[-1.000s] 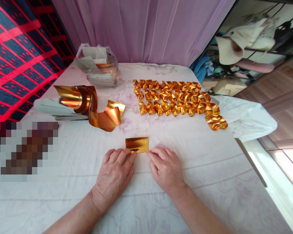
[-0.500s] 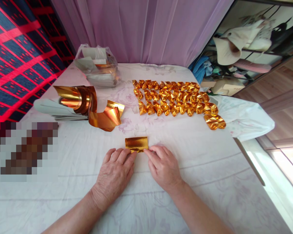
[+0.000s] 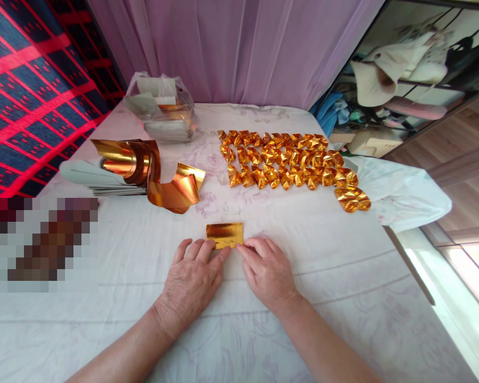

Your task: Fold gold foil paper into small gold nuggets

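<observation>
A small rectangle of gold foil paper (image 3: 224, 234) lies on the cloth between my hands, folded along its near edge. My left hand (image 3: 193, 274) rests palm down at its near left side, fingers spread, with fingertips touching the edge. My right hand (image 3: 268, 274) has its fingers drawn together, and the tips pinch the near right corner. Beyond the paper stand several rows of folded gold foil pieces (image 3: 279, 157). A flatter gold piece (image 3: 353, 200) sits at the right end of the nearest row.
Curled gold foil sheets (image 3: 174, 192) lean by a stack of pale paper (image 3: 99, 178) at left. Behind them is a clear plastic bag (image 3: 167, 114) of sheets. A white plastic bag (image 3: 407, 191) hangs by the right edge. A blurred-out patch (image 3: 50, 244) covers something at left.
My left hand has shifted slightly right and back along the near edge, uncovering more of the foil paper. The paper's near strip looks flatter. My right hand has barely moved.
</observation>
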{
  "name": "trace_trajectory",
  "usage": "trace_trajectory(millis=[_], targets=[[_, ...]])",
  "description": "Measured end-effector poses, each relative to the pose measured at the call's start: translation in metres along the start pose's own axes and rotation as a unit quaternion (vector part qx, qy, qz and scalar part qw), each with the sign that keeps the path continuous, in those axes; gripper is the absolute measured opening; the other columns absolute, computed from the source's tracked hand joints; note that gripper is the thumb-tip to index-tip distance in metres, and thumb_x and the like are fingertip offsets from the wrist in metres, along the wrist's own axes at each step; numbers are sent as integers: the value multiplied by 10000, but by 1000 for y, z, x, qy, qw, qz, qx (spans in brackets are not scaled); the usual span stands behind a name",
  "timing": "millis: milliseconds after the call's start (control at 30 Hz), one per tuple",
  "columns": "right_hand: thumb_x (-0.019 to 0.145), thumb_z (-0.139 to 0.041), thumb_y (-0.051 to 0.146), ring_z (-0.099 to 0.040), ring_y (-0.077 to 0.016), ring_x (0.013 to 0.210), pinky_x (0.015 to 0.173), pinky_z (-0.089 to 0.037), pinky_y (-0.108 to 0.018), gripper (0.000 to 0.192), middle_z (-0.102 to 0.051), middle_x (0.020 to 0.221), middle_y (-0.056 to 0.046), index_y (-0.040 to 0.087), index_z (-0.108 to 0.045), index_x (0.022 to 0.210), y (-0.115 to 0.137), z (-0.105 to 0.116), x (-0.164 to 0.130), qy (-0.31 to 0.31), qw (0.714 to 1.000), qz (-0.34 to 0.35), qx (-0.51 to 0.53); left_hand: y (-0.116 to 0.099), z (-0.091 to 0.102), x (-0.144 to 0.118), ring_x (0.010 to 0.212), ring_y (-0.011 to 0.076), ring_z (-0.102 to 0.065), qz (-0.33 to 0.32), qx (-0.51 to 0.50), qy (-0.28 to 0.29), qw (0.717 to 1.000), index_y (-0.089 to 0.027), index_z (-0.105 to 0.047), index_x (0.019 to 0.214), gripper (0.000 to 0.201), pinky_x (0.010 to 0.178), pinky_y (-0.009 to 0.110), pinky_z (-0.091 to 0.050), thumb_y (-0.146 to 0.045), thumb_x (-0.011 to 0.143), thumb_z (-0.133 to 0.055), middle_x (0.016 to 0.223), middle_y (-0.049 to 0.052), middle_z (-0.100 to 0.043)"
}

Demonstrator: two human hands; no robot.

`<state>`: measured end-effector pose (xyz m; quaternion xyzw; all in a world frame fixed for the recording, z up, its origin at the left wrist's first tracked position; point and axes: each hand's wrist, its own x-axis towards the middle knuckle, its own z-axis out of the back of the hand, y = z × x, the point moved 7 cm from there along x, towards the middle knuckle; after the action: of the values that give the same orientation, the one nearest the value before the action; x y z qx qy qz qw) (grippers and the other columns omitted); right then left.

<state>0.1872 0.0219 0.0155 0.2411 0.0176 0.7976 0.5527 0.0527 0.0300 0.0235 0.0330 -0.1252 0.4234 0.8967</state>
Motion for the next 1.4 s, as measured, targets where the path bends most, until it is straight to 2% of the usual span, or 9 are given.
trace_trajectory(millis=[267,433,700,900,1067,1167,1233,1300,1400], targets=[[890,-515,100,-552,-225,891,765,-482,-370,374,-653,987,-84,224,-700,1190,4,0,-1,3,1000,20,-11,-2,3,1,979,275,-602,-4,12,-4,1000,-240,-634,1248,377,946,515,-437,-207,875,-587,1093,89,-656],[884,-551,127,-543,-216,852,728,-461,-357,325,-659,956,-75,221,-717,1147,8,-1,3,23,999,18,-27,-2,3,1,974,274,-608,1,12,5,1000,-245,-636,1237,380,946,518,-437,-192,864,-589,1088,81,-661],[820,-564,75,-562,-197,805,696,-411,-343,272,-698,894,-38,229,-744,954,1,10,0,-32,998,-6,-45,-1,3,-1,984,275,-607,5,8,0,1000,-253,-657,1209,342,955,516,-428,-211,873,-610,1107,83,-660],[804,-536,64,-598,-186,767,703,-431,-327,273,-708,860,-29,213,-738,911,-3,14,-3,-60,997,-8,-46,0,1,-1,1001,270,-608,9,9,2,1000,-262,-656,1219,344,956,506,-427,-230,878,-624,1118,70,-668],[831,-469,65,-651,-161,765,730,-484,-282,266,-702,876,-39,208,-686,890,-14,18,1,-100,993,-55,24,0,-1,-2,1006,272,-602,6,14,-2,1000,-261,-664,1214,341,964,506,-425,-234,877,-619,1127,83,-659],[851,-490,131,-645,-137,664,659,-493,-254,190,-697,861,-24,204,-620,969,-18,13,13,-74,986,-104,105,1,-3,-3,1014,278,-599,7,11,-3,1000,-259,-662,1220,353,966,509,-422,-237,869,-631,1125,88,-655],[852,-514,154,-647,-134,661,644,-489,-243,129,-697,845,-9,216,-594,932,-18,8,22,-56,980,-126,145,1,-4,-4,1022,280,-596,8,7,-1,1000,-261,-655,1230,362,968,512,-419,-239,870,-635,1127,87,-651],[840,-533,155,-654,-143,701,673,-490,-246,97,-689,825,-1,227,-586,879,-15,0,30,-36,977,-130,163,1,-4,-3,1019,280,-595,8,6,1,1000,-261,-647,1238,365,964,514,-420,-239,874,-634,1123,85,-647],[833,-511,127,-640,-151,713,674,-482,-253,126,-677,826,-15,230,-584,827,-13,-11,33,-44,980,-129,148,1,-3,-3,1000,277,-595,5,7,-1,1000,-256,-643,1240,363,956,515,-424,-231,878,-626,1099,82,-644]])
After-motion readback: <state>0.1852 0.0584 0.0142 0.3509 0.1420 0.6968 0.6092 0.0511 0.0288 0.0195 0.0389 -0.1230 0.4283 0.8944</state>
